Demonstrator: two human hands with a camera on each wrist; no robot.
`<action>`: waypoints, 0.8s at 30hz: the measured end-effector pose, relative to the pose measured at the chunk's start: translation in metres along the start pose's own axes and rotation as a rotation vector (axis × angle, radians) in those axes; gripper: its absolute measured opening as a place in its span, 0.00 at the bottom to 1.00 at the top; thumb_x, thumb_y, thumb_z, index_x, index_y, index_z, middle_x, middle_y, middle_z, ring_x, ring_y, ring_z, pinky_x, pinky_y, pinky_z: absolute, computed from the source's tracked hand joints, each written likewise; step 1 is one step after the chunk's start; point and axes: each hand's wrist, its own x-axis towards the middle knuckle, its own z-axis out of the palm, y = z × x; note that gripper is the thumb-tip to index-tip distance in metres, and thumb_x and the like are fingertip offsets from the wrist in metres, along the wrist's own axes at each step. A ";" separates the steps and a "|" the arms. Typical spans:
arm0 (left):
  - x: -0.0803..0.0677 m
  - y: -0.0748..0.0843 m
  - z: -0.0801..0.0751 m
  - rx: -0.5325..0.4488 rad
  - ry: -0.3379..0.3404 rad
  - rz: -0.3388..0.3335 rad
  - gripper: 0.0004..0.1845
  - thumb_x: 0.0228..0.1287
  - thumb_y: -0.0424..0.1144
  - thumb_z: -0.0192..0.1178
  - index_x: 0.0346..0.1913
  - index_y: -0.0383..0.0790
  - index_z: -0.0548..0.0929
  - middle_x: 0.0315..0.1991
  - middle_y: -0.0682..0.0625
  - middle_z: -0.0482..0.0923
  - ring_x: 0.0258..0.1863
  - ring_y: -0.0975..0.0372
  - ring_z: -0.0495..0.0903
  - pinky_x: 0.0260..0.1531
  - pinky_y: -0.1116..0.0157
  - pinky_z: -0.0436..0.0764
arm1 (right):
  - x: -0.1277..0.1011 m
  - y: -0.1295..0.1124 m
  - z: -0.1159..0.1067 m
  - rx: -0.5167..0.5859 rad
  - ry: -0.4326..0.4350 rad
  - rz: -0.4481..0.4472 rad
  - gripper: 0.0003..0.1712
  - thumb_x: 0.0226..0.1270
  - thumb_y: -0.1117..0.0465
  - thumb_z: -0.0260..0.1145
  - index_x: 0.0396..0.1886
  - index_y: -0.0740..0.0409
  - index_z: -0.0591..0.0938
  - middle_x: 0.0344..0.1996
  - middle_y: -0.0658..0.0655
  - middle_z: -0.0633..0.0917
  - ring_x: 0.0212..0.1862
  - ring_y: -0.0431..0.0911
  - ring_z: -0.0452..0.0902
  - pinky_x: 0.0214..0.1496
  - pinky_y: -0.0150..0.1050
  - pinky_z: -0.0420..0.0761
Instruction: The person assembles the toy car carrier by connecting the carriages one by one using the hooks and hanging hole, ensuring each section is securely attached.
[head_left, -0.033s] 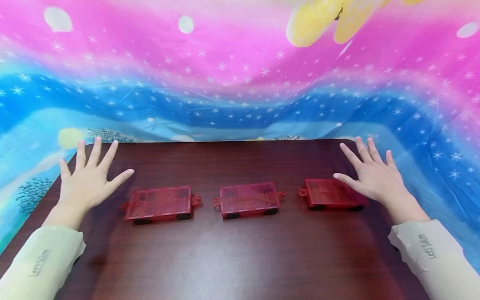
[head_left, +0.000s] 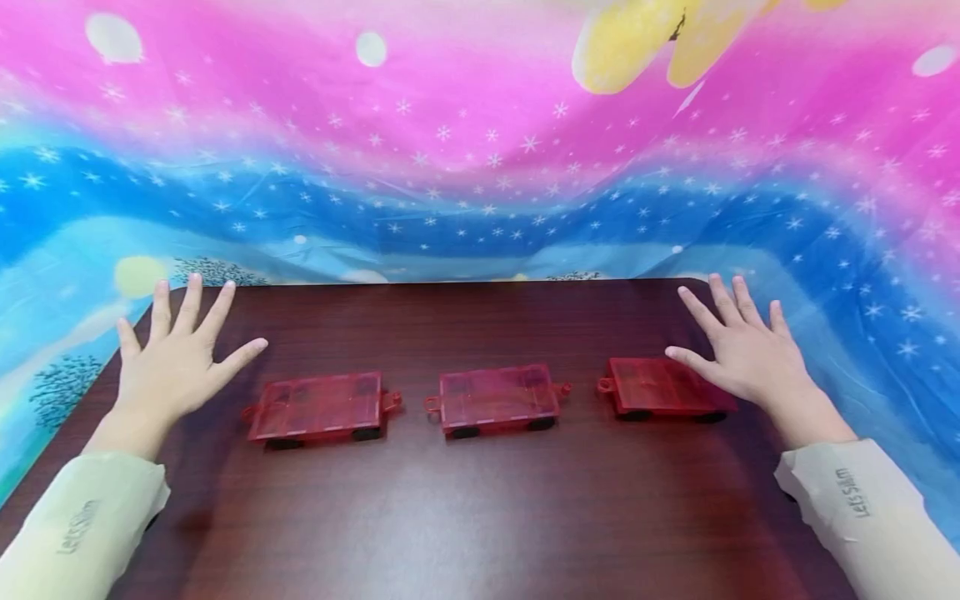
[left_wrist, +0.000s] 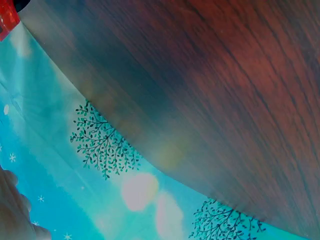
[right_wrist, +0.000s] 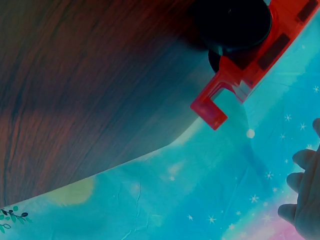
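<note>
Red and see-through, three small wheeled carts sit in a row across the middle of your dark wooden bench point(head_left: 480, 517): the left cart point(head_left: 317, 407), the middle cart point(head_left: 498, 398) and the right cart point(head_left: 662, 386), each on black wheels with a little hook or loop at its ends. Your left hand point(head_left: 174, 358) lies flat near the far left corner of the bench, fingers straight and spread, holding nothing; its thumb points toward the left cart but stays apart from it. Your right hand point(head_left: 742, 350) is spread the same way near the far right corner, palm down, gripping nothing; its thumb reaches over the top far edge of the right cart, and you cannot tell from the head view whether it touches. Your right wrist view shows that cart's point(right_wrist: 250, 55) underside, one black wheel point(right_wrist: 232, 22) and a square hook, at the bench edge, with your fingertips point(right_wrist: 305, 200) at the lower right. Pale sleeves point(head_left: 82, 525) cover both forearms. Behind the bench hangs a cloth point(head_left: 480, 150) in pink, blue and turquoise, dotted with white stars.
</note>
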 end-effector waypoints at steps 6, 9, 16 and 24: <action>-0.005 0.004 0.000 -0.005 0.008 0.016 0.46 0.58 0.71 0.42 0.72 0.63 0.32 0.72 0.52 0.18 0.67 0.53 0.10 0.51 0.34 0.15 | -0.002 -0.005 0.001 0.005 0.000 -0.010 0.49 0.58 0.27 0.49 0.72 0.32 0.37 0.72 0.51 0.30 0.71 0.49 0.16 0.62 0.69 0.23; -0.008 0.007 0.000 -0.003 0.013 0.026 0.46 0.57 0.71 0.42 0.72 0.62 0.32 0.73 0.51 0.20 0.67 0.53 0.11 0.51 0.35 0.14 | -0.003 -0.009 0.002 0.009 0.002 -0.017 0.49 0.58 0.27 0.49 0.72 0.32 0.37 0.73 0.50 0.31 0.71 0.49 0.15 0.62 0.68 0.22; -0.014 0.016 -0.002 0.004 0.024 0.052 0.47 0.57 0.71 0.43 0.72 0.62 0.33 0.73 0.52 0.21 0.68 0.51 0.12 0.52 0.35 0.15 | -0.006 -0.016 0.004 0.003 0.007 -0.042 0.51 0.57 0.26 0.48 0.73 0.34 0.37 0.74 0.55 0.34 0.71 0.50 0.15 0.62 0.63 0.17; -0.022 0.026 0.000 0.005 0.040 0.078 0.46 0.57 0.70 0.44 0.72 0.63 0.35 0.73 0.54 0.23 0.69 0.52 0.15 0.55 0.34 0.18 | -0.011 -0.026 0.007 0.022 0.014 -0.083 0.51 0.57 0.27 0.50 0.73 0.34 0.38 0.74 0.53 0.35 0.73 0.53 0.21 0.64 0.65 0.23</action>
